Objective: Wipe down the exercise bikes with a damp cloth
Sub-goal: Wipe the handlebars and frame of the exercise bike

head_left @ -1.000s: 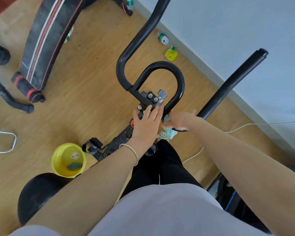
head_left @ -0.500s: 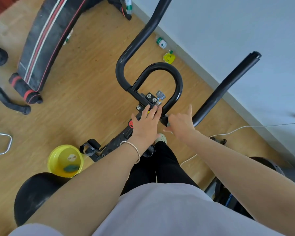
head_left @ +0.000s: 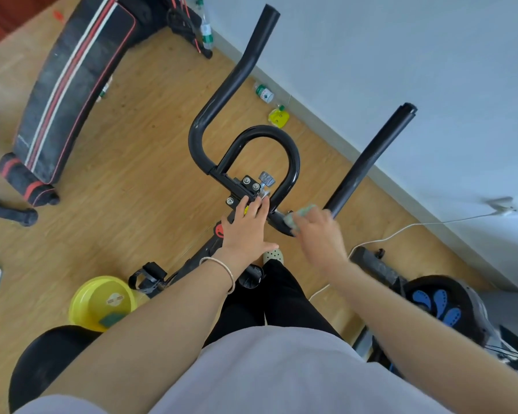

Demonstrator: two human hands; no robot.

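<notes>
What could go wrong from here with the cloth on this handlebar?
1. The left hand rests flat by the clamp bolts and metal knob; the cloth in the right hand could snag there.
2. The white cable lies on the floor near the shoe: a trip or drip hazard.
3. The yellow basin sits beside the pedal and might get kicked.

Gap inside handlebar loop (head_left: 294, 162) (bolts (head_left: 251, 183) nearby)
</notes>
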